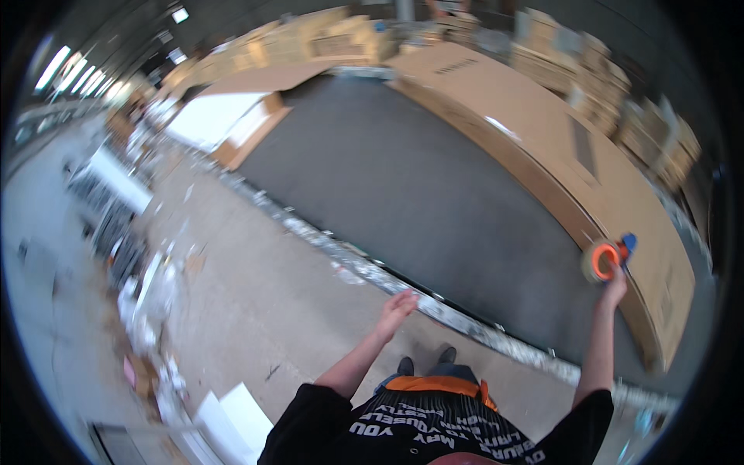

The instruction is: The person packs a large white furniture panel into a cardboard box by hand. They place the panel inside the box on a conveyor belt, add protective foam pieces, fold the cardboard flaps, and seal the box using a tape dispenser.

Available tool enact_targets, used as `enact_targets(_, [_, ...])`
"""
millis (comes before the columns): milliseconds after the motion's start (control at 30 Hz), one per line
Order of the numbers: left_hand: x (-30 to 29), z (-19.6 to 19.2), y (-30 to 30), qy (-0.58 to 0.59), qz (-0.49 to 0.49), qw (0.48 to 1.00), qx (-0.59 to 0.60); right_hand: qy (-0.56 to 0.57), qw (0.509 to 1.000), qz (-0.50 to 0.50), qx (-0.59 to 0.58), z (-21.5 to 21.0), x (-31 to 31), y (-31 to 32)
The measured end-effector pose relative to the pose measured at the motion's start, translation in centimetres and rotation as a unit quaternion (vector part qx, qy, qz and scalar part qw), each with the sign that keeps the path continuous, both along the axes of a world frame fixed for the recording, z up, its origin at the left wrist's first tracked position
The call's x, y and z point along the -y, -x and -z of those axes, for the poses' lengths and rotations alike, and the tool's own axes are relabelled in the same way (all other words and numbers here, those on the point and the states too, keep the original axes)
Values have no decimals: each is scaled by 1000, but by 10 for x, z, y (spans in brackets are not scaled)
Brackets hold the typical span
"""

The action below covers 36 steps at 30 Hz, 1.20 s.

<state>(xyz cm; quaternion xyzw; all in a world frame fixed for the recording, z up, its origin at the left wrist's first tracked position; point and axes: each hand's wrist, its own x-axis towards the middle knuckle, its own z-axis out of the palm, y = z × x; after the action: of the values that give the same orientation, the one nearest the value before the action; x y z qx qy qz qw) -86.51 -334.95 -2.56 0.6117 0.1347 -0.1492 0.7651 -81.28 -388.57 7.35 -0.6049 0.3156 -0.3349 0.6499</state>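
Observation:
My right hand (616, 288) reaches over the dark work surface and grips a tape dispenser (601, 262) with an orange hub, a roll of tape and a blue part. The dispenser is beside the near long side of a large flat cardboard box (535, 128), close to its right end; whether it touches the box I cannot tell. Nothing shows in my left hand (397, 310), which hovers by the front edge of the surface with its fingers stretched out, slightly blurred.
The dark belt-like surface (372, 170) has a worn metal edge (341, 256). At its far left lies an opened carton (252, 136) with white panels (213, 120). Stacked cartons (341, 39) line the back. Plastic wrap and scraps (147, 310) litter the floor at left.

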Motion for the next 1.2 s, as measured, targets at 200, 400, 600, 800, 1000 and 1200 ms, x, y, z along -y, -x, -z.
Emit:
enact_targets(200, [-69,-23,-31,-65,-93,992,-59,10,997,-59,-40,15,4,-152])
enact_targets(400, [-155,-52,-43,-103,-252,957,-103,102,987,-28,-119,48,7,-274])
enact_targets(600, [-210,-63,-128,-128,-285,948,-64,163,930,30,-329,47,-28,-358])
enact_targets(800, [-197,-75,-373,-156,-60,981,100,129,955,-54,-261,-1,-98,-378])
enact_targets(1000, [-98,-86,-623,-117,-5,978,175,358,735,373,-439,17,-59,-226])
enact_targets(1200, [-83,-76,-826,39,35,987,151,-96,753,570,-315,24,-33,-206])
